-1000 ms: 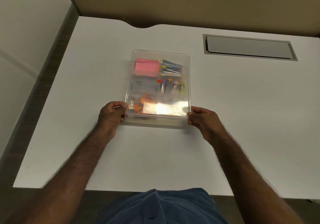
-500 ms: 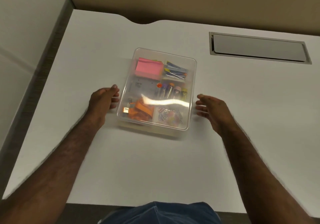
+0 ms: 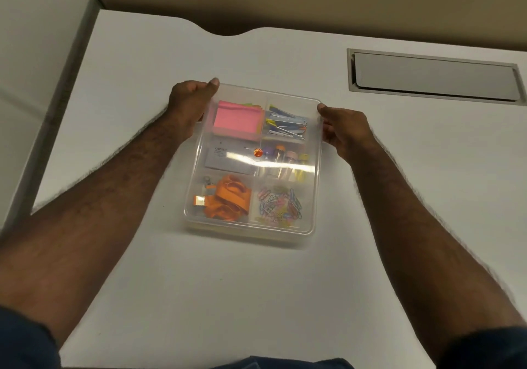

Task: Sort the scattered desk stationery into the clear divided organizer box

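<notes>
The clear divided organizer box (image 3: 252,166) sits lidded at the centre of the white desk (image 3: 370,197) in the head view, its compartments filled. The left hand (image 3: 189,106) grips its 11 o'clock corner, thumb on the lid; the right hand (image 3: 343,129) curls round its 1 o'clock corner. Sorting looks finished; next probably pressing those far corners shut, evenly.

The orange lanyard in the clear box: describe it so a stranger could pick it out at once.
On the white desk sits a clear plastic divided organizer box, lid on. Look in its near-left compartment for the bunched orange fabric lanyard with a metal clip. The loose coloured paper clips lie to its right and a grey card behind it; only the lanyard is folded orange strap.
</notes>
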A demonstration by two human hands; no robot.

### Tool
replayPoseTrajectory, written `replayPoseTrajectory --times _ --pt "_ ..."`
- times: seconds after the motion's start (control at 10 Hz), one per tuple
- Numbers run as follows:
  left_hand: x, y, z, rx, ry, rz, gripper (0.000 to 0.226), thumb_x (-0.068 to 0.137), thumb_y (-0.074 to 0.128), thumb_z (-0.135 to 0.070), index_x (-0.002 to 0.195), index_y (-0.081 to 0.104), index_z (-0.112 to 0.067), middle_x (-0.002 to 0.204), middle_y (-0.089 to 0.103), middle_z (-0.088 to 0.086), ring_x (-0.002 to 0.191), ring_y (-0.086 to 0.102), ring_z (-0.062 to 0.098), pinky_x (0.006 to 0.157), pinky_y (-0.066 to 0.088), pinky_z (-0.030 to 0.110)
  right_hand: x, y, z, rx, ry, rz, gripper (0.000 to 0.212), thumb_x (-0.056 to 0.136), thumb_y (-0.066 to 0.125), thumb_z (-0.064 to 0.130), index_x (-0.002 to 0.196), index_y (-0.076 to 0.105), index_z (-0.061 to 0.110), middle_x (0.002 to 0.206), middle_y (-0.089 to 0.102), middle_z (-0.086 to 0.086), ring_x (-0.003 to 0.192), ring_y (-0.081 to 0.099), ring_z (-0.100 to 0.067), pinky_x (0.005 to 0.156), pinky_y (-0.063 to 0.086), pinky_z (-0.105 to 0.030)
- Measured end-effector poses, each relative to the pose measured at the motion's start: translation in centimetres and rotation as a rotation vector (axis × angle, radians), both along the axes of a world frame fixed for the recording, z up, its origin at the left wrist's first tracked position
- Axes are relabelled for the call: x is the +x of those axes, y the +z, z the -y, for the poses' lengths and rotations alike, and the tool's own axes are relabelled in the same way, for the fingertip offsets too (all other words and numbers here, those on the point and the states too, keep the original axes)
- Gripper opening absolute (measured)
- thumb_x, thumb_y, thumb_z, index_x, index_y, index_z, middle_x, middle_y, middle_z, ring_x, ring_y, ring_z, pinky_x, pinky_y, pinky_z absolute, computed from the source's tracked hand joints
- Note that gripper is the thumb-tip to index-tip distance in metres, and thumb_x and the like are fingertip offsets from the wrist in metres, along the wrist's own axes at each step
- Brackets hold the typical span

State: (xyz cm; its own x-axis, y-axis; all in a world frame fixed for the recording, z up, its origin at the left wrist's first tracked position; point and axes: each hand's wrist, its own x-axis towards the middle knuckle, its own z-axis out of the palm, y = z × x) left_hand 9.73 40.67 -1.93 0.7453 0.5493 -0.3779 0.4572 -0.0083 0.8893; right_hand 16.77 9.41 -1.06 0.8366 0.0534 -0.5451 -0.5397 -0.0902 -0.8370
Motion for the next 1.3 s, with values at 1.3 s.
replayPoseTrajectory --times 1.3 --pt "-20.3 -0.8 9.2 0.492 0.117 0.028 0.022 0.092 0.072 -0.029 0.109 0.071 -0.016 0.097 0.072 0.002 0.093 0.069 0.024 0.085 0.055 0.036 -14.4 -0.5 6.3 -0.247 0.203 0.191 0.042 0.092 0.078 0.037 0.127 0.07 0.015 0.093 0.077 -0.012 0.068 0.071 -0.019 0.059 0.062 -0.03"
